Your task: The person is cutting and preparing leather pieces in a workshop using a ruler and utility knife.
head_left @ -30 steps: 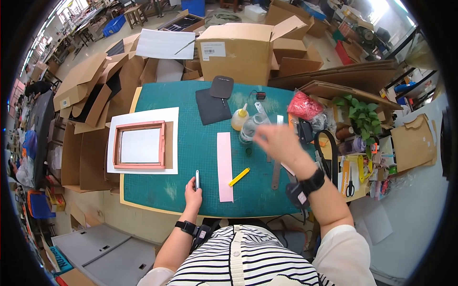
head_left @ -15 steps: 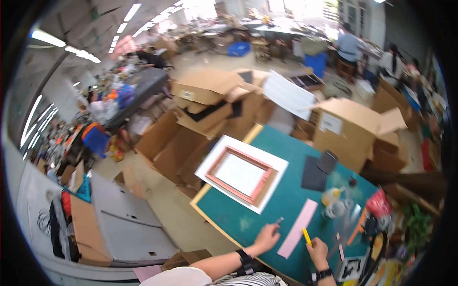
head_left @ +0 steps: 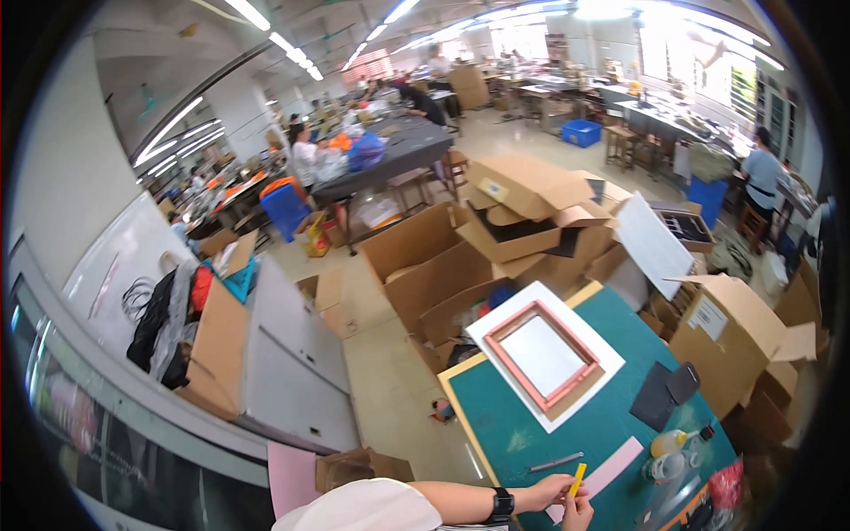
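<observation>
Over the near edge of a green cutting mat (head_left: pixel 505 407), my two hands meet. A slim yellow tool (head_left: pixel 578 480), perhaps a cutter, stands upright between them. My right hand (head_left: pixel 578 513) is closed around its lower part. My left hand (head_left: pixel 551 493) has its fingertips pinched against the tool's side. Beneath and beyond the hands lies a pink strip (head_left: pixel 615 467), its near end partly covered by them. A thin grey pen-like tool (head_left: pixel 556 463) rests on the mat just beyond my left hand.
A pinkish frame (head_left: pixel 505 350) lies on a white board (head_left: pixel 482 329) at the mat's far left. Dark pieces (head_left: pixel 655 398), a glue bottle (head_left: pixel 668 442) and a clear jar (head_left: pixel 664 467) are to the right. Cardboard boxes (head_left: pixel 735 336) crowd beyond. A grey cabinet (head_left: pixel 297 380) stands left.
My view has swung left, so the scene sits farther right. My left hand has let go of the grey pen-like tool and joined my right hand at the yellow tool.
</observation>
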`<action>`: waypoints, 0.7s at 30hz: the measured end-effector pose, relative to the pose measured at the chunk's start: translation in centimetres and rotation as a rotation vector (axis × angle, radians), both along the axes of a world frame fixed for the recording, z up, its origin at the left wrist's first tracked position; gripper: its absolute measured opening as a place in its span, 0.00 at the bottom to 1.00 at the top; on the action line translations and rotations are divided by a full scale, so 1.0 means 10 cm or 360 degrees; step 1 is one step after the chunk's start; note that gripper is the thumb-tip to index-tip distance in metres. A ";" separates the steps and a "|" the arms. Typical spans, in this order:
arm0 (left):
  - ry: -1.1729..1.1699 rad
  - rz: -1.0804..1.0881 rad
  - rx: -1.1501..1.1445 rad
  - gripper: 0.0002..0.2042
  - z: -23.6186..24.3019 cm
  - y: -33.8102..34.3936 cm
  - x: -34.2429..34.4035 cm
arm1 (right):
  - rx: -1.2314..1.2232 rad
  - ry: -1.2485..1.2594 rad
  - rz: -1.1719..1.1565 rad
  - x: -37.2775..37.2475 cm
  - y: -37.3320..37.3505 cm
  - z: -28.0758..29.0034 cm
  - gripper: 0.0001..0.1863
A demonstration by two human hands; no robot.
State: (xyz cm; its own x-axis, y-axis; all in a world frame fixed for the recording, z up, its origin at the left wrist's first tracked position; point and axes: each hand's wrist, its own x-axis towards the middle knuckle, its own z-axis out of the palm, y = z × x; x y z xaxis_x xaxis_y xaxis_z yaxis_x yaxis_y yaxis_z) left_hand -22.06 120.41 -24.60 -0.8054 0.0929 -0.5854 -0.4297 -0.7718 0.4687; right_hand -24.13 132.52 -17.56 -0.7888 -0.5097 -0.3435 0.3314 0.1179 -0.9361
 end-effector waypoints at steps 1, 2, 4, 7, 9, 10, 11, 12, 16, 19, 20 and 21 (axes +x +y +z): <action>-0.0008 -0.0024 0.0016 0.17 0.11 -0.01 0.02 | 0.0055 0.0044 0.0032 0.01 0.01 -0.08 0.20; -0.0012 0.0009 0.0011 0.17 0.09 -0.02 0.04 | 0.0110 0.0089 0.0058 0.01 0.02 -0.15 0.20; -0.0089 0.0026 -0.0072 0.17 -0.01 -0.01 0.04 | 0.0132 0.0100 0.0153 0.03 -0.05 -0.02 0.20; -0.0319 0.0317 -0.0010 0.16 0.05 -0.04 0.00 | 0.0106 0.0256 0.0336 0.06 -0.07 0.05 0.18; -0.0546 0.0600 0.0107 0.15 0.06 -0.17 -0.05 | 0.0299 0.0383 0.0617 0.15 -0.01 0.09 0.17; -0.0559 0.0584 0.0117 0.15 0.14 -0.20 -0.10 | 0.0466 0.0254 0.0737 0.15 0.09 -0.18 0.19; -0.0493 0.0460 0.0031 0.16 0.22 -0.21 -0.16 | 0.0493 0.0235 0.0712 0.10 0.06 -0.42 0.19; -0.0428 0.0327 -0.0040 0.17 0.28 -0.18 -0.21 | 0.0301 0.0171 0.0301 0.08 0.05 -0.69 0.11; 0.0046 0.0308 0.0168 0.16 0.05 -0.45 -0.12 | 0.0331 0.0423 0.0015 -0.09 0.16 -0.31 0.18; -0.0164 0.0550 0.0365 0.12 0.15 -0.52 -0.14 | 0.1158 0.0771 0.0037 -0.28 0.50 -0.36 0.19; -0.0136 0.0530 0.0316 0.13 0.11 -0.55 -0.11 | 0.1419 0.0879 0.0011 -0.28 0.57 -0.37 0.17; -0.0155 0.0478 0.0268 0.13 0.22 -0.50 -0.17 | 0.1524 0.1346 -0.0194 -0.28 0.78 -0.64 0.19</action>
